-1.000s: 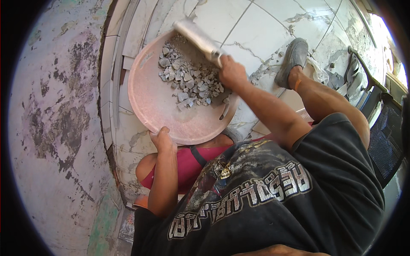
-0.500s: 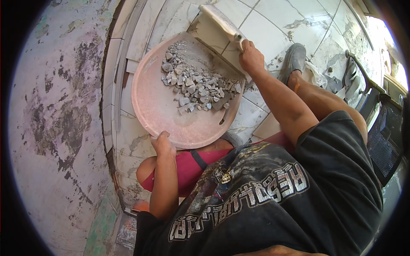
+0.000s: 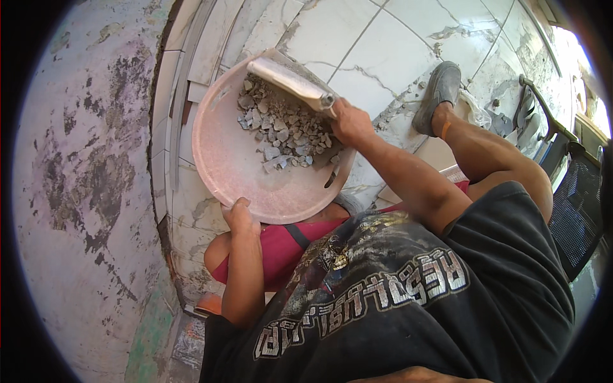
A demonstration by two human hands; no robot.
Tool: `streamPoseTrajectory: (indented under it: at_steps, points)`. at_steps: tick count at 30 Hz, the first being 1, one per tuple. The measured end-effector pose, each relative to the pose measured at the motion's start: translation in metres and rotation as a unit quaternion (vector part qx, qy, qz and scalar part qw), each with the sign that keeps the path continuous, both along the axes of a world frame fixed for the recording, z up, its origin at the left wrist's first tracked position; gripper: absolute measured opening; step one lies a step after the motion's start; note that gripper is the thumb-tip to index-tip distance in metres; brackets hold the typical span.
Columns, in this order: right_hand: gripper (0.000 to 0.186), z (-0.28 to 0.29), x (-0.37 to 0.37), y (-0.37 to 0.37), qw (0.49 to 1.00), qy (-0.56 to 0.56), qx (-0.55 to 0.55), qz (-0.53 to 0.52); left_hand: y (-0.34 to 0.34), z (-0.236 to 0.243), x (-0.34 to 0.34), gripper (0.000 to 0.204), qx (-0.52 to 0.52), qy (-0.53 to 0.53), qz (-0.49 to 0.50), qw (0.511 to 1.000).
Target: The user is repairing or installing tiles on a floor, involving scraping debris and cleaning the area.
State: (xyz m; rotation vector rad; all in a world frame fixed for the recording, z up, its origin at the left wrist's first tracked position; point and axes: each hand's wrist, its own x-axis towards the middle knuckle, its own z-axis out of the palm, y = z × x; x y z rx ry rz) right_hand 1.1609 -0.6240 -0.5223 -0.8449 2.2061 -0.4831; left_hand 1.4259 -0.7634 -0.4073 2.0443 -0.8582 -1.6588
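A round, shallow pink basin with slots in its rim is tilted in front of me, holding grey broken rubble. My left hand is closed on the near-left rim, thumb over the edge. My right hand is closed around one end of a pale, wide dustpan-like scoop. Its long rounded back lies across the far side of the basin, just above the rubble, and hides part of it. Whether its lower edge touches the stones I cannot tell.
A stained, peeling wall runs along the left, with long tile strips beside it. Marbled floor tiles lie ahead, with scattered crumbs. My shoe, a clear plastic bag and a black mesh-backed frame are at the right.
My right hand has brought the scoop left and nearer, from beyond the basin's far edge to over the rubble. The basin has shifted slightly left; my left hand keeps its rim.
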Motion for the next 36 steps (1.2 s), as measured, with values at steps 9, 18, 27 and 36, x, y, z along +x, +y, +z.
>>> streamPoseTrajectory:
  at_steps: [9,18,27,36]
  points:
    - [0.025,-0.031,-0.046,-0.012,0.988,0.106,-0.007,-0.111,0.005,-0.001,0.003,0.067,-0.017,0.021,-0.013,1.0]
    - [0.03,-0.002,0.014,-0.003,0.999,-0.019,0.006,-0.033,-0.003,-0.007,0.028,0.073,0.056,0.009,-0.011,0.998]
    - [0.034,0.055,-0.193,-0.015,0.905,0.021,-0.315,-0.285,-0.028,0.01,0.054,0.073,0.027,0.095,-0.007,0.995]
    - [0.059,0.154,-0.283,0.036,0.737,0.07,-0.553,-0.381,-0.087,-0.025,0.049,0.07,0.166,0.149,-0.065,0.973]
